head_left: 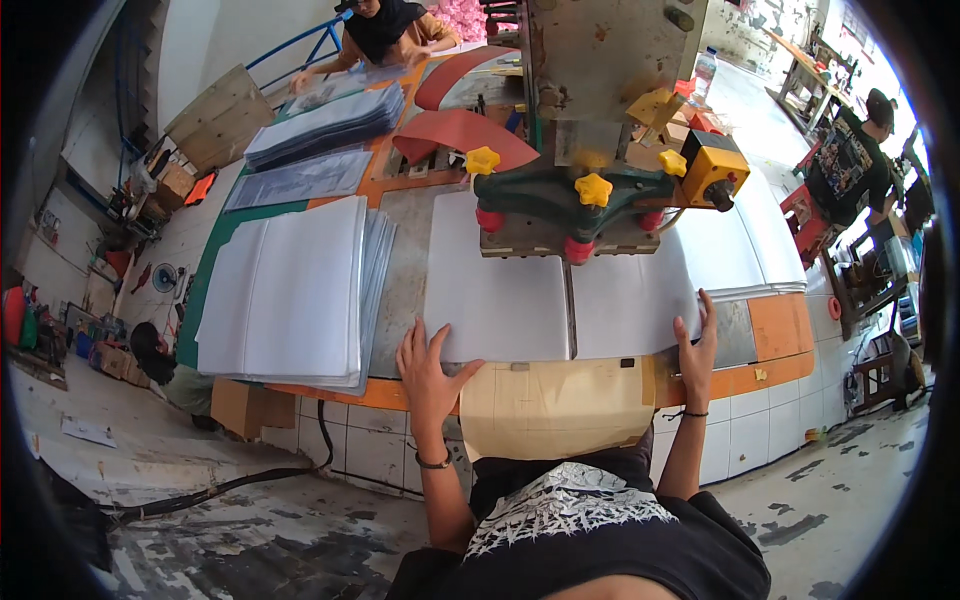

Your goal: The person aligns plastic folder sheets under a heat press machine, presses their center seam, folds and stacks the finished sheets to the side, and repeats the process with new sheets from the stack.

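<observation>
Two white sheet panels lie side by side before me under a press head, a left panel and a right panel, with a dark narrow gap between them. My left hand, fingers spread, rests at the near left corner of the left panel. At the right panel's near right edge is my right hand, its fingers apart and upright. A cream sheet with small dark tabs hangs over the table's front edge between my wrists. The press head, with yellow star knobs and red feet, covers the panels' far part.
A tall stack of white folded sheets stands at left, and another stack at right. Clear-covered sheets are piled farther back. A yellow box with a black knob juts from the press. Across the table a person handles sheets.
</observation>
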`<control>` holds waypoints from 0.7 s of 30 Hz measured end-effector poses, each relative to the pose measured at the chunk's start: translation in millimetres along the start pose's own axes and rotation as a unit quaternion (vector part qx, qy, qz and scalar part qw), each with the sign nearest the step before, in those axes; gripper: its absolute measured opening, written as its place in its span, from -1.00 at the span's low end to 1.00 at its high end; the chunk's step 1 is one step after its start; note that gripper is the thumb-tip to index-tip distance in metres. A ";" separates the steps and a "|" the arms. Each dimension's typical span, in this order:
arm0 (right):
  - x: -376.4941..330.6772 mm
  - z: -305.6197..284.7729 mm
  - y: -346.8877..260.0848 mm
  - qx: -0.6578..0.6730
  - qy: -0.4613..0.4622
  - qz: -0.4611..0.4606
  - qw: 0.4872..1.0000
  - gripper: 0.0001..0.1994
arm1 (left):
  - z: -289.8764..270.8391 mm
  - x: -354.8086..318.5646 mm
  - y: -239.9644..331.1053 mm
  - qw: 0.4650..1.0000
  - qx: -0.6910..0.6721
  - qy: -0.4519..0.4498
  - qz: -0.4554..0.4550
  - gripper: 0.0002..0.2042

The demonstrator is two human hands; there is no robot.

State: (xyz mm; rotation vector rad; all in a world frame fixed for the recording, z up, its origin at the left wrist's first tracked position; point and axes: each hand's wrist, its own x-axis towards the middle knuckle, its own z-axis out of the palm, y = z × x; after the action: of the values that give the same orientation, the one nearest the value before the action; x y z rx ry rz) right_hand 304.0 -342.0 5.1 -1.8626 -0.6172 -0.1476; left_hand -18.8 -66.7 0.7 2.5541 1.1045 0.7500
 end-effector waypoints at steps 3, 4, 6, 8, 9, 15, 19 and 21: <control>-0.6 -8.9 6.1 -0.016 -0.080 0.010 0.997 -0.25 | 0.2 0.0 1.4 1.000 -0.014 -0.002 0.000 -0.23; -1.4 -10.2 5.6 -0.015 -0.079 0.009 0.997 -0.25 | -0.7 0.6 1.4 1.000 -0.018 0.001 0.003 -0.23; -1.9 -13.7 2.3 0.012 -0.146 0.066 0.987 -0.23 | -1.0 1.7 3.9 1.000 -0.014 0.001 0.000 -0.23; -1.3 -15.2 -6.8 0.047 -0.170 0.051 0.983 -0.22 | -3.5 4.2 8.6 1.000 -0.010 0.001 -0.004 -0.23; -1.6 -13.8 -10.2 0.081 -0.193 0.038 0.977 -0.20 | -5.4 6.2 10.8 1.000 -0.008 -0.008 -0.005 -0.23; -0.3 5.5 -15.5 -0.034 -0.123 0.059 0.990 -0.35 | 3.3 13.8 13.7 1.000 0.004 0.000 0.005 -0.25; 0.9 16.3 22.1 -0.186 -0.050 0.144 0.971 -0.53 | 2.1 14.1 15.2 1.000 0.004 0.006 0.020 -0.27; 1.0 18.1 23.5 -0.111 -0.013 0.098 0.989 -0.56 | 1.3 14.2 12.2 1.000 -0.003 0.006 0.025 -0.27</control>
State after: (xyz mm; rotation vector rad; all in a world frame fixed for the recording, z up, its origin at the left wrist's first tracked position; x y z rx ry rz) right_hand 312.7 -331.1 -21.0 -2.1317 -0.4467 -0.0647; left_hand -2.5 -64.6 9.9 2.5834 1.0432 0.7803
